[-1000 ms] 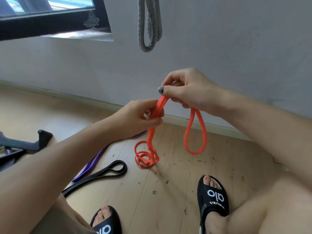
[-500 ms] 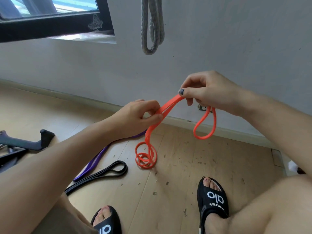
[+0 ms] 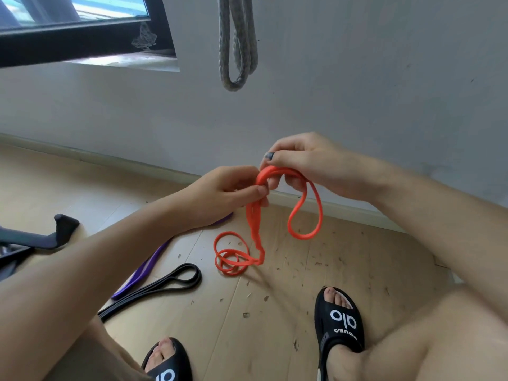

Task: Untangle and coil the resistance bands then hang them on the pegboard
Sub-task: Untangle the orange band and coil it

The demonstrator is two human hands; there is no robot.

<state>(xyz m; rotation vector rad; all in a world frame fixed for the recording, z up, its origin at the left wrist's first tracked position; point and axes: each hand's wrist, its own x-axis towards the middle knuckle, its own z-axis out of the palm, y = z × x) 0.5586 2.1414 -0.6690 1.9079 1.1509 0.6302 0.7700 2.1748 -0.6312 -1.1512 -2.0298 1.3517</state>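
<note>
— Orange rubber, that's the one in hand: the orange band (image 3: 305, 213) is pinched in both grips, the left hand (image 3: 231, 193) clamped on the bunched strands, the right hand (image 3: 299, 163) closed on the fold just beside it.

— Where does the rest of it go?

— One loop hangs free below the right hand; the other end trails down to a small tangle of rings on the floor (image 3: 343, 270). The purple band (image 3: 145, 268) and black band (image 3: 176, 281) lie on the floor near the left forearm, untouched. A grey band (image 3: 236, 45) hangs on the wall above.

— What could go wrong?

— I'd say pulling the hands apart could tighten the twisted rings at the bottom into a knot. If either grip slips while the rubber is stretched, it may snap back at the fingers. No pegboard is in view.
</note>
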